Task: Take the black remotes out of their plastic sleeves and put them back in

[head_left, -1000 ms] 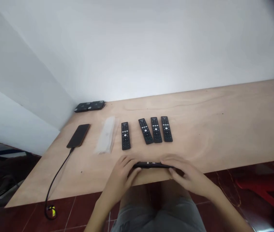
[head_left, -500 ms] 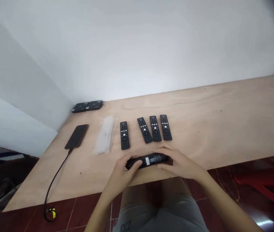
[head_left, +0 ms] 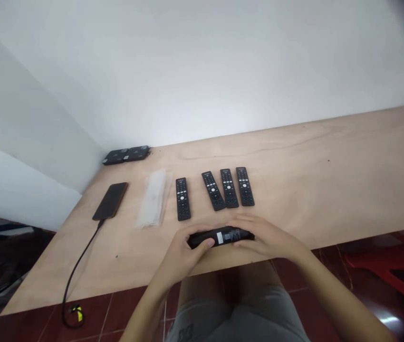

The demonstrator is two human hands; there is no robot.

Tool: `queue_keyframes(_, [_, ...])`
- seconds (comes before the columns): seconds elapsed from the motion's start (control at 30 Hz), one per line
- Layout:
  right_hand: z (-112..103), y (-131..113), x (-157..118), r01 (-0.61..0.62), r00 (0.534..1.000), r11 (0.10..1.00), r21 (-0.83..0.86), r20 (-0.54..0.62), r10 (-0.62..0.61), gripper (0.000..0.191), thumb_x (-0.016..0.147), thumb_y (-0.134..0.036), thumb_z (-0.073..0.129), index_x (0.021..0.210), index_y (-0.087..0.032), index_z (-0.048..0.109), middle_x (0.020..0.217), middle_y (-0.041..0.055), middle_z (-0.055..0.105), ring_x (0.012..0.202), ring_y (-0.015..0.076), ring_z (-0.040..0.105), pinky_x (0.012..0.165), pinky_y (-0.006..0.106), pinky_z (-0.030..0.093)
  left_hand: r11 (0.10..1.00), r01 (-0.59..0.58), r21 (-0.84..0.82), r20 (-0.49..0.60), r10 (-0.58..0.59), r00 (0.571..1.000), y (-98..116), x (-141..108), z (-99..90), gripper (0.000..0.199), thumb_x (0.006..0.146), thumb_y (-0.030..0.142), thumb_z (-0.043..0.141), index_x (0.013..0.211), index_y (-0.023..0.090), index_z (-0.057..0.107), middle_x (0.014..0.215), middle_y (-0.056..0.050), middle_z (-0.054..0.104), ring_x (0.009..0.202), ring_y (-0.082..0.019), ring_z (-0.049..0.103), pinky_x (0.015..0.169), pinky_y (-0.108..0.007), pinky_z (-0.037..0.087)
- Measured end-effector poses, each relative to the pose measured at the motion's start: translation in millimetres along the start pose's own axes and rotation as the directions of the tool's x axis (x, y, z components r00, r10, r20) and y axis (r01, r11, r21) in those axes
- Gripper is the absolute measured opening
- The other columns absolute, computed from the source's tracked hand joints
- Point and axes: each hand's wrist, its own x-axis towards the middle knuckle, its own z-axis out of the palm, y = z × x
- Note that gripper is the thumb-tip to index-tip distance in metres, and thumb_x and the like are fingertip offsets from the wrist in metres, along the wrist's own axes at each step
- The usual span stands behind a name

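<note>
A black remote control (head_left: 219,237) lies crosswise between my hands at the table's near edge, its back with a white label turned up. My left hand (head_left: 187,244) grips its left end, thumb across the near side. Around the right end, my right hand (head_left: 255,235) has its fingers on the far side and its thumb on the near side. Just beyond them lie several more remotes, buttons up: one apart (head_left: 183,199), a slanted one (head_left: 213,191), one touching it (head_left: 229,188), and one at the right (head_left: 245,186).
Left of the remotes are clear plastic sleeves (head_left: 152,199) and a phone (head_left: 110,201) with a black cable (head_left: 75,270) hanging over the table edge (head_left: 59,290). Two flat black boxes (head_left: 126,155) sit by the wall. A red stool (head_left: 383,270) stands below at right.
The remote in my hands has shifted slightly to the right, with its right end deeper in my right hand. The view has tilted a little; the other things lie as before.
</note>
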Motion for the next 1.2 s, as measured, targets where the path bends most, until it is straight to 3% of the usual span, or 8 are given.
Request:
queue_keyframes(0.33, [-1,-4,-3,0.002,0.999,1.0,0.009,-0.035,-0.001,0.043,0.111,-0.043,0.073,0.152,-0.033,0.067,0.146,0.0074,0.075,0.135,0.03,0.069,0.117,0.047,0.055,0.998,0.04,-0.037,0.027,-0.039,0.999,1,-1,-1.0,0.034,0.097,0.046,0.084,0.124,0.026,0.087,0.128,-0.009,0.086,0.125,-0.035,0.08,0.114,-0.054,0.062])
queue_keyframes(0.43, [-1,-1,-3,0.003,0.998,1.0,0.008,-0.062,-0.003,0.047,0.11,-0.043,0.074,0.154,-0.032,0.066,0.15,0.008,0.073,0.138,0.0312,0.067,0.121,0.049,0.053,0.999,-0.035,0.039,-0.029,0.037,0.999,-3,0,0.5,0.029,0.1,0.041,0.08,0.125,0.026,0.084,0.125,-0.008,0.085,0.121,-0.032,0.079,0.11,-0.05,0.063])
queue_keyframes(0.57, [-3,1,-1,-0.01,0.999,1.0,-0.004,-0.048,0.009,0.048,0.109,-0.044,0.075,0.154,-0.032,0.066,0.152,0.0083,0.073,0.14,0.0329,0.066,0.122,0.051,0.051,0.95,-0.173,0.261,-0.071,0.198,0.978,-10,-2,-4.3,0.024,0.104,0.037,0.076,0.126,0.029,0.083,0.127,-0.009,0.077,0.122,-0.029,0.074,0.11,-0.049,0.061])
queue_keyframes(0.8, [-5,-2,1,0.002,0.999,1.0,0.003,-0.037,-0.002,0.048,0.109,-0.045,0.074,0.154,-0.033,0.067,0.149,0.0077,0.074,0.137,0.0337,0.066,0.122,0.053,0.049,0.851,-0.299,0.433,0.099,0.285,0.953,-12,-7,-21.1,0.047,0.099,0.031,0.084,0.145,0.036,0.074,0.138,-0.011,0.063,0.131,-0.031,0.063,0.114,-0.052,0.058])
queue_keyframes(0.97, [-4,-2,1,-0.056,0.997,0.996,-0.068,-0.064,0.052,0.045,0.107,-0.043,0.075,0.15,-0.034,0.07,0.134,0.0102,0.07,0.125,0.0342,0.063,0.109,0.052,0.056,0.851,-0.311,0.423,0.035,0.327,0.944,-20,-11,-35.3,0.045,0.101,0.027,0.08,0.145,0.037,0.074,0.132,-0.008,0.062,0.125,-0.027,0.067,0.11,-0.044,0.06])
queue_keyframes(1.2, [-6,-2,-1,-0.1,0.992,0.995,-0.016,-0.074,0.099,0.049,0.108,-0.037,0.074,0.156,-0.036,0.065,0.139,0.0091,0.064,0.131,0.0332,0.057,0.115,0.052,0.053,0.928,-0.231,0.292,-0.042,0.254,0.966,-19,-25,-53.0,0.038,0.102,0.029,0.078,0.139,0.034,0.071,0.138,-0.007,0.069,0.128,-0.027,0.07,0.11,-0.042,0.06])
